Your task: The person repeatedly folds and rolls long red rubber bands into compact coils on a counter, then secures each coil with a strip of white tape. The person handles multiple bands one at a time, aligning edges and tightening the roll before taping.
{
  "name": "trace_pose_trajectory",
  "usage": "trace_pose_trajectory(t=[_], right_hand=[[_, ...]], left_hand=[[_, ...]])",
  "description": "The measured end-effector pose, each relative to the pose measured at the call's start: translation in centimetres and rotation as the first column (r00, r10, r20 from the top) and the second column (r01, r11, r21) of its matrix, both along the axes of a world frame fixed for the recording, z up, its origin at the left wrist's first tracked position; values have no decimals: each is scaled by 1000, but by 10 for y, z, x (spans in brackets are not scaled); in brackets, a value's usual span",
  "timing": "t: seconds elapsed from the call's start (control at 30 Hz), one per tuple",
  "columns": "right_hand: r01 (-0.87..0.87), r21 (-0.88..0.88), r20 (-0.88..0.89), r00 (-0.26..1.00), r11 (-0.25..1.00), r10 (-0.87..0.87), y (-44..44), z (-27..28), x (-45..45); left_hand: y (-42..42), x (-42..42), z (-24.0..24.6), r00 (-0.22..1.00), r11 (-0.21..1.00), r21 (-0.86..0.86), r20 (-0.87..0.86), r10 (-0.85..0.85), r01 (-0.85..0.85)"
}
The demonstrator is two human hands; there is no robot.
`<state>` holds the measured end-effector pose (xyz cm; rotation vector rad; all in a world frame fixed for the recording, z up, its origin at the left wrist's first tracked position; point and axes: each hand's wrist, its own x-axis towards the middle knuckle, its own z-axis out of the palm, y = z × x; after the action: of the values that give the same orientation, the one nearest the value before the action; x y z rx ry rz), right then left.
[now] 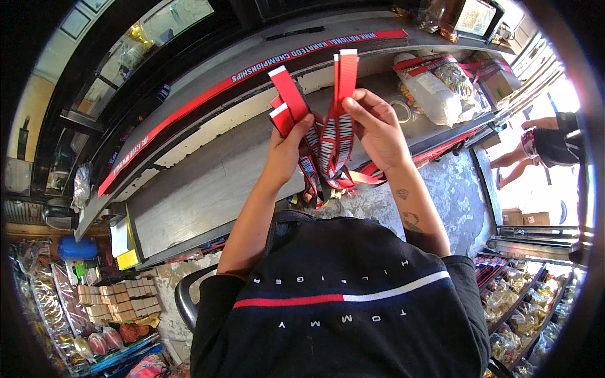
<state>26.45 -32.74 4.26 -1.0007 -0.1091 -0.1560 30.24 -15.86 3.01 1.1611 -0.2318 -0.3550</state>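
Note:
My left hand grips a bunch of red printed ribbon straps between thumb and fingers. Their white-tipped ends stick up above the thumb. To its right, my right hand pinches more red straps upright, also with pale ends. Below both hands the black-and-red lengths bearing white lettering hang in loops. The lower ends bunch together near my lap, where they are partly hidden by one another.
A long red printed strip lies along the raised shelf above the grey bench. Plastic-wrapped bundles and a roll of tape sit at right. A person stands outside the doorway. Stacked blocks lie lower left.

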Motion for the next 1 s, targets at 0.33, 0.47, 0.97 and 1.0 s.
trace_pose_trajectory(t=[0.33,0.47,0.97,1.0], right_hand=[[14,-269,53,999,963,0,0,5,-1],[44,-249,31,999,968,-37,-4,-6,1],[70,-56,-37,997,996,-73,-1,-17,-6],[98,15,-14,995,995,-98,1,-14,-8]], left_hand=[[-7,10,-15,933,990,137,349,-82,36],[-5,5,-14,970,978,188,211,-124,84],[-9,4,-16,970,986,118,227,88,-117],[-9,4,-16,970,988,101,226,92,-117]])
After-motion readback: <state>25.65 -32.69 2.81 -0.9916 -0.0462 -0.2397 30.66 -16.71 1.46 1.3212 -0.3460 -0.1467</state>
